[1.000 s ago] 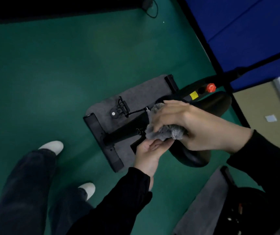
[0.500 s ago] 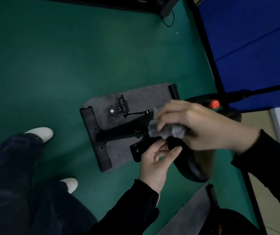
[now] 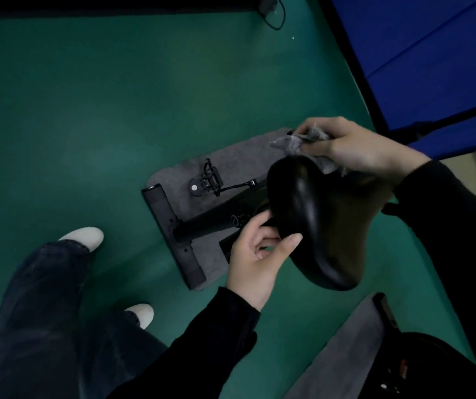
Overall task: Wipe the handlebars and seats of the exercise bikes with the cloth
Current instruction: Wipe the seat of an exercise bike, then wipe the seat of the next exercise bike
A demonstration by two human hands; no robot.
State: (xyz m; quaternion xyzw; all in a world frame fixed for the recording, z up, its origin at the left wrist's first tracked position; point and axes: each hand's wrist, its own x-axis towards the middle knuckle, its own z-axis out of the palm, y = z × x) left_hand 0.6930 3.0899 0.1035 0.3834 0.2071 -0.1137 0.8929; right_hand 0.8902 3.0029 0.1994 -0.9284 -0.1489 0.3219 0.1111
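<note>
A glossy black bike seat (image 3: 314, 223) fills the middle right of the head view. My right hand (image 3: 355, 148) grips a fuzzy grey cloth (image 3: 297, 142) at the seat's far end, near its narrow nose. My left hand (image 3: 255, 254) holds the seat's near left edge, thumb on top and fingers curled under the rim. Below the seat the bike's black frame tube (image 3: 208, 223) runs to a black foot bar (image 3: 173, 234).
The bike stands on a grey mat (image 3: 236, 159) on green floor (image 3: 101, 110). A pedal (image 3: 211, 180) lies over the mat. Blue panels (image 3: 432, 53) rise at the right. A second mat (image 3: 343, 355) and dark bike part are at lower right. My legs and white shoes (image 3: 84, 237) are left.
My right hand has slid the cloth from the middle of the seat out toward its far end. My left hand has moved from under the cloth to the seat's near edge.
</note>
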